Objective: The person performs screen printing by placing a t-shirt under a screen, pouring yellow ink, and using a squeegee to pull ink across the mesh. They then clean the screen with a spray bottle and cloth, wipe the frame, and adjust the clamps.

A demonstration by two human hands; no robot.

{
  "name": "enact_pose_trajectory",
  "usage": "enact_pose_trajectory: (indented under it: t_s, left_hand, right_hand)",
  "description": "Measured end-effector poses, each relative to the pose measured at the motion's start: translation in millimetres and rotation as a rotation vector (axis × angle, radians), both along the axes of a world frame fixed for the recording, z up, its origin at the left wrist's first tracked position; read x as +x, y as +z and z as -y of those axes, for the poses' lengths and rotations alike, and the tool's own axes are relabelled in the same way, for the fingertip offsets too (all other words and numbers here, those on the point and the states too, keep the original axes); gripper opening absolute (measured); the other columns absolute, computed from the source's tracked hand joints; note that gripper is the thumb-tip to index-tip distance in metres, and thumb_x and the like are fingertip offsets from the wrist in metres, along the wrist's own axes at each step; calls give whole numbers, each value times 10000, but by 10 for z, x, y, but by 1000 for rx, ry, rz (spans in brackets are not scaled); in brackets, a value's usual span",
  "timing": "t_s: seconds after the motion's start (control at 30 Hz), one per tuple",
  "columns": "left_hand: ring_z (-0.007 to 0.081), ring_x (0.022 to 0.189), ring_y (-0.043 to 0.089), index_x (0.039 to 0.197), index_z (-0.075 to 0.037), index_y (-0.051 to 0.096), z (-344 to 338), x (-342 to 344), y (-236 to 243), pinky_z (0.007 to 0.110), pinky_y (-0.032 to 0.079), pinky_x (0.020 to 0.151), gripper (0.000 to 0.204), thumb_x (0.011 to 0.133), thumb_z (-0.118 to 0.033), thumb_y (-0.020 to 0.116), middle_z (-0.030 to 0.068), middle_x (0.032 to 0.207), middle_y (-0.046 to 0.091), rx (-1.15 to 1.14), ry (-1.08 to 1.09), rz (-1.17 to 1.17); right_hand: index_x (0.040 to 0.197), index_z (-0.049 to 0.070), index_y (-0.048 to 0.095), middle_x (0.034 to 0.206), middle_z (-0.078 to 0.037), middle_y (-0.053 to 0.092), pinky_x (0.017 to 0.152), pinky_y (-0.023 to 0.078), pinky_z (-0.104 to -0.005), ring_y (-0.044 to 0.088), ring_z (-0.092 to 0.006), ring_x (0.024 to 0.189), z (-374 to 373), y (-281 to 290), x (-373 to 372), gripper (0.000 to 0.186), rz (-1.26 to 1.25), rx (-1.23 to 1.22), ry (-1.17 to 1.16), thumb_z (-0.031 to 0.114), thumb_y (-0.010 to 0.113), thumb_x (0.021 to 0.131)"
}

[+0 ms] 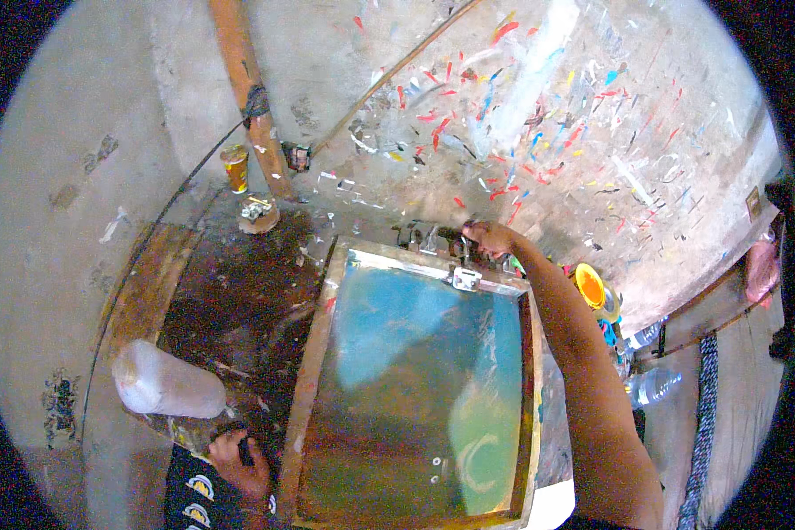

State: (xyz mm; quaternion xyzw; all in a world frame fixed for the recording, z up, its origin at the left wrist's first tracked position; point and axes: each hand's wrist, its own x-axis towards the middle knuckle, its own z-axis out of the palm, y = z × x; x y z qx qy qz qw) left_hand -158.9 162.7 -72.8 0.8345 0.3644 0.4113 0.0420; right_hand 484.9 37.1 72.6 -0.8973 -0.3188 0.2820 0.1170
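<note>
A wooden-framed printing screen (pixel 420 380) with a blue and green mesh lies flat in front of me. My right hand (pixel 490 238) reaches past its far edge, fingers curled at the metal hinge fittings (pixel 433 240); what they grip, if anything, is too small to make out. A white metal clamp piece (pixel 465 279) sits on the far frame bar, just nearer than this hand. At the lower left, my left hand (pixel 243 468) is closed beside the screen, its contents unclear. Next to it lies a cloudy white plastic bottle (pixel 168 380), its narrow tip toward the fingers.
A paint-smeared wall (pixel 548 132) rises behind the dark stained table (pixel 230 291). At the far left stand a yellow-brown cup (pixel 236 168) and a small dish of butts (pixel 258 214). An orange-yellow round container (pixel 589 287) and clear water bottles (pixel 654 387) are right of my arm.
</note>
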Motion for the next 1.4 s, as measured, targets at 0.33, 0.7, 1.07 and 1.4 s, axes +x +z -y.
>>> enact_pose_trajectory:
  t_s: [0.33,0.7,1.07,1.4]
  left_hand:
    - [366,911,553,981,-63,611,22,33,166,480,406,842,142,873,-153,619,142,949,617,-156,1,-46]
    - [349,910,570,944,-62,621,20,86,298,447,420,821,156,800,-104,664,143,944,620,-145,19,-104]
    - [373,956,561,971,-68,617,-1,70,173,481,401,871,152,888,-195,609,155,981,616,-114,5,-47]
    - [368,987,557,1001,-48,637,30,63,161,502,416,861,217,865,-216,621,151,1027,629,-232,50,-23]
  right_hand:
    - [814,111,638,731,4,623,565,433,-256,549,-98,631,212,-412,266,460,-422,254,-38,550,596,944]
    - [611,176,492,538,56,416,453,236,-280,345,-85,472,212,-539,196,492,-445,453,-57,546,638,900]
    - [1280,150,606,941,-165,696,794,550,-456,679,-332,872,-125,-337,235,617,212,7,343,636,524,909]
    - [1073,90,728,1078,-184,708,867,516,-454,680,-347,985,-460,-923,751,661,407,-505,201,674,613,784]
